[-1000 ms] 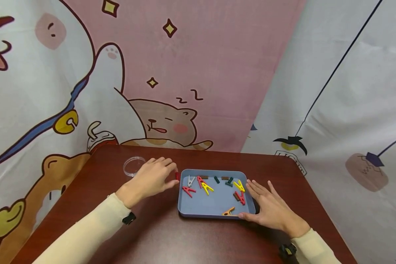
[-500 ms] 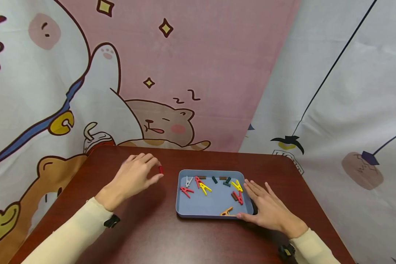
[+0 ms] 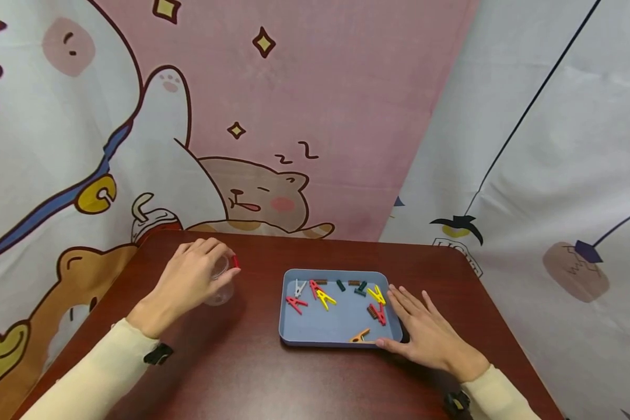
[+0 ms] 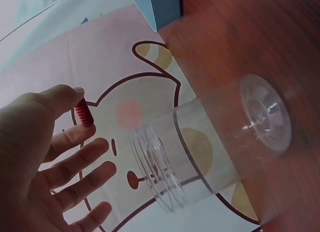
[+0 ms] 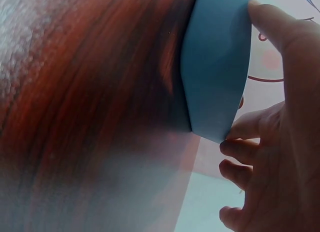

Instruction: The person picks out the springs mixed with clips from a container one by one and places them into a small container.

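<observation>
Between thumb and index finger, my left hand [image 3: 186, 277] pinches a small red spring [image 4: 84, 112]; its other fingers are spread. A clear plastic jar [image 3: 219, 296] without a lid stands on the table just below this hand, which partly hides it in the head view. The left wrist view shows the jar's threaded mouth close to the fingertips, with the spring outside it. My right hand [image 3: 430, 332] rests at the right side of a blue-grey tray [image 3: 325, 335], thumb at the front rim and fingertips at the right rim.
Inside the tray lie several small plastic clips, such as a yellow clip [image 3: 325, 300], a red clip [image 3: 296, 303], a white clip [image 3: 300, 288] and an orange clip [image 3: 360, 335]. Dark green springs [image 3: 341, 285] and brown springs [image 3: 354, 283] lie among them. A printed cloth hangs behind the brown table [image 3: 262, 373].
Carrying the red spring, my left hand has moved left from beside the tray to over the jar. The right hand stays at the tray.
</observation>
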### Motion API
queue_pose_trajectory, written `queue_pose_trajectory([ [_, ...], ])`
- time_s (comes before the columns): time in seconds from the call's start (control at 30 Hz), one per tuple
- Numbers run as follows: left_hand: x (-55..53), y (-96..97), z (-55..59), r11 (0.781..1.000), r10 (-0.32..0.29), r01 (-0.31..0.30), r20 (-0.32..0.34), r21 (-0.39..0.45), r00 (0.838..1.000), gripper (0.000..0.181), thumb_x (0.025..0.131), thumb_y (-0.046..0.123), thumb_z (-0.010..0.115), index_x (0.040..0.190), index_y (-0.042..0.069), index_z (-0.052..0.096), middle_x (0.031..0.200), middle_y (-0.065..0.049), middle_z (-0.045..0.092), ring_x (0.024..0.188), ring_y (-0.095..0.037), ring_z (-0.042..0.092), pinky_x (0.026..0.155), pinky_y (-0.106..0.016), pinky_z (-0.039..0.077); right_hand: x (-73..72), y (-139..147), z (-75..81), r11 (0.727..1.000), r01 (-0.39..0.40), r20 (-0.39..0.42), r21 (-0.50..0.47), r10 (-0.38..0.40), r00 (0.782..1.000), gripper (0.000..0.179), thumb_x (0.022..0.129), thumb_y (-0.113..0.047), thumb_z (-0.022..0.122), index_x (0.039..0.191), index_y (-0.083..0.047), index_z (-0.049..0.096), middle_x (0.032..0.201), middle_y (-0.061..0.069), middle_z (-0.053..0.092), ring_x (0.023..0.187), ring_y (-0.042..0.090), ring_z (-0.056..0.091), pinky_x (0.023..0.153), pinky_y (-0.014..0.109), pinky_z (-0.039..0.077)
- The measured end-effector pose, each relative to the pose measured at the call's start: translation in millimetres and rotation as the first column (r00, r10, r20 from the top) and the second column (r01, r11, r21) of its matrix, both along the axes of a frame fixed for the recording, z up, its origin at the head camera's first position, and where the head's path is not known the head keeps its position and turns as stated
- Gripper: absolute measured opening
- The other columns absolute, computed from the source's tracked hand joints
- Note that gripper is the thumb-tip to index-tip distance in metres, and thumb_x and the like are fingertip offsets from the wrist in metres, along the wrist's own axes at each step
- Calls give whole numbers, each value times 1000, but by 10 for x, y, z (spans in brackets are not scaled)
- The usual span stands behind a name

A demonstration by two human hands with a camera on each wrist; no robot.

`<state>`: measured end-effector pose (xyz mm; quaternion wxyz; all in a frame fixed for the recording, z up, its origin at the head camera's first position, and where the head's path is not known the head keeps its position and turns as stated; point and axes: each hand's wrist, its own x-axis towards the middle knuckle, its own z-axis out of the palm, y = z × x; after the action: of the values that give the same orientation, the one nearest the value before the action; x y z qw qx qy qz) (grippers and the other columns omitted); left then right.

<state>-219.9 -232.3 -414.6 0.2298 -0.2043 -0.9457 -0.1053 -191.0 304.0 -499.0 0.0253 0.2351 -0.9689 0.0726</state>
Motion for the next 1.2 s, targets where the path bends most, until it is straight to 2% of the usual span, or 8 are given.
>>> queue_pose_trajectory([
  [0.43, 29, -205, -10, 997, 62, -63, 6, 39, 998, 33, 99, 37, 94, 119, 12, 82, 124, -15, 83, 116, -42, 77, 101, -67, 59, 5, -3, -2, 1000, 2, 3, -9, -2, 1000, 119, 98, -89, 69, 178, -5, 45, 188, 16, 42, 175, 45, 41, 138, 83, 22],
  [0.63, 21, -290, -71, 996, 66, -66, 7, 65, 998, 34, 98, 35, 96, 119, 10, 83, 123, -16, 82, 112, -40, 77, 96, -66, 61, 12, -3, -1, 1000, 7, 11, -14, -7, 1000, 119, 98, -89, 69, 178, -5, 45, 188, 15, 42, 175, 45, 41, 138, 83, 22],
  [0.93, -12, -401, -179, 992, 46, -50, 39, 117, 998, 38, 99, 30, 95, 125, 4, 84, 132, -22, 80, 100, -38, 79, 81, -58, 69, 15, 0, -13, 1000, 2, 4, -21, -2, 1000, 119, 98, -89, 69, 177, -4, 47, 188, 16, 43, 174, 45, 43, 137, 84, 24],
  [1.2, -22, -439, -265, 984, 56, -67, 74, 163, 996, 38, 102, 33, 92, 127, 6, 83, 139, -21, 79, 105, -37, 79, 85, -60, 70, -1, -1, -50, 999, 14, 30, -40, -13, 999, 120, 97, -89, 70, 178, -4, 44, 190, 15, 40, 176, 43, 40, 138, 83, 22],
])
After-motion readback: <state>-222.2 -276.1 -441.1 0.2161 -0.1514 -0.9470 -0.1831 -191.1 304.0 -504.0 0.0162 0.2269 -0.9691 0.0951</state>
